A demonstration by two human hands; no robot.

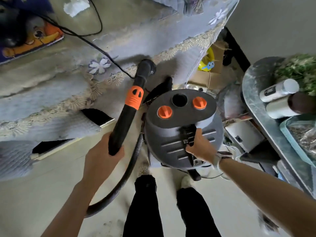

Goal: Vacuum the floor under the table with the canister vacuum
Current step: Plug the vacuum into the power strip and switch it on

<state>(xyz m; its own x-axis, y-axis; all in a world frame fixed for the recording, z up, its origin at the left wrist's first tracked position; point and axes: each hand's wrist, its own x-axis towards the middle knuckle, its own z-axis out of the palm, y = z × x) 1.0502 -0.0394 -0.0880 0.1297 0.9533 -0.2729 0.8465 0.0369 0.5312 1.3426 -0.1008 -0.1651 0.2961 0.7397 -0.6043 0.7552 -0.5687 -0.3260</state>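
The right hand is closed round the black carry handle atop the dark grey drum-shaped canister vacuum. The left hand wraps the black plastic wand with an orange collar, its nozzle pointing away toward the desk draped in a pale floral lace cloth. A ribbed grey hose loops below that grip, seemingly over the pale floor.

No text, brand or number can be read anywhere: the label on the white bottle, right of the vacuum, is too blurred, and the vacuum itself shows none.
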